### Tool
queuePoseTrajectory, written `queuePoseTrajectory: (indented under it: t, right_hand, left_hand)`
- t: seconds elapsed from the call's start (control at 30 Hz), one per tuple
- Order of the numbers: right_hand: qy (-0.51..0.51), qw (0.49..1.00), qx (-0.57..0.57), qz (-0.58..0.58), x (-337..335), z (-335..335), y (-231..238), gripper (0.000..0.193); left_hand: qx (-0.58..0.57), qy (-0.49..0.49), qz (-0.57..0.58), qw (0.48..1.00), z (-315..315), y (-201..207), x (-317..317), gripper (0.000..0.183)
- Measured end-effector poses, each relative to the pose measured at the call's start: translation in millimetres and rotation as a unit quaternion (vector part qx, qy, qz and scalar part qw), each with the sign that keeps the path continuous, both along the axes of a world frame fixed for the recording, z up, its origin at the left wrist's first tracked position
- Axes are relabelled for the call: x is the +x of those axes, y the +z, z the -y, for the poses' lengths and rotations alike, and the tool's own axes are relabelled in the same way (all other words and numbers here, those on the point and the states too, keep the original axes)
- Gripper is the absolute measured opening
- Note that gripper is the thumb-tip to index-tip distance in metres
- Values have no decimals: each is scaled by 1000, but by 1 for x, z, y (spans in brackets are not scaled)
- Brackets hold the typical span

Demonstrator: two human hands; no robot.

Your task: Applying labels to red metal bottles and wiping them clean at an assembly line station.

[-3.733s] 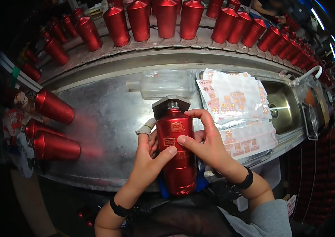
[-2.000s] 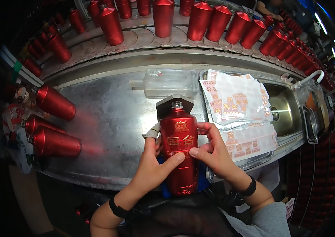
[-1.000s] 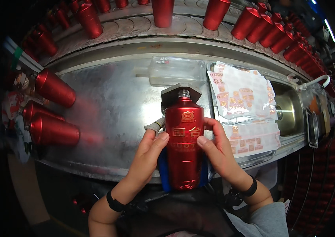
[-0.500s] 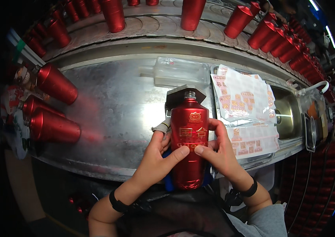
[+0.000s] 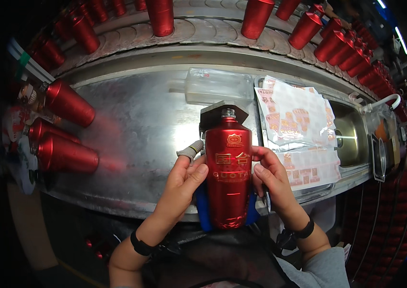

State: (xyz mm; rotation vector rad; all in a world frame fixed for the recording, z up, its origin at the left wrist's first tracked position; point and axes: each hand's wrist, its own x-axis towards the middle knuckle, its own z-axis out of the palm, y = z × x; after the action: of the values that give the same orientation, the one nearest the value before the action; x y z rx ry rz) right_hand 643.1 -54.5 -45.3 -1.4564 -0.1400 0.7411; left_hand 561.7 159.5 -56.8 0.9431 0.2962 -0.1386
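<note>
A red metallic bottle (image 5: 228, 175) with gold markings on its front lies lengthwise on a blue holder (image 5: 202, 210) at the near edge of a steel bench (image 5: 141, 120). Its open neck points away from me against a dark stop block (image 5: 211, 115). My left hand (image 5: 184, 180) grips the bottle's left side; its index finger wears a grey fingertip cover. My right hand (image 5: 270, 180) presses on the bottle's right side. Both wrists carry black bands.
Sheets of red-and-white labels (image 5: 294, 127) lie right of the bottle, beside a clear plastic box (image 5: 218, 85). Three red bottles (image 5: 64, 153) lie at the bench's left. A curved conveyor (image 5: 203, 31) behind carries several upright red bottles. A small steel sink (image 5: 352, 134) sits at right.
The bottle has been turned in my hands so its gold-marked front faces up, and my hands have shifted from over the front to its two sides. Conveyor bottles have moved along.
</note>
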Motion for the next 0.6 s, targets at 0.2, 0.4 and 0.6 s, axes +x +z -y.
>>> queuePoseTrajectory:
  t: [0.2,0.4,0.6]
  right_hand:
    - [-15,1000,10,-8,-1,6,0,44]
    - [-18,1000,22,0,-3,-14,5,47]
    - [-5,999,45,-14,2,10,-2,49]
  left_hand:
    - [31,4,12,999,19,11,6,67]
    - [45,5,5,999,6,9,11,75]
    - [48,0,-3,999,19,4,6,76]
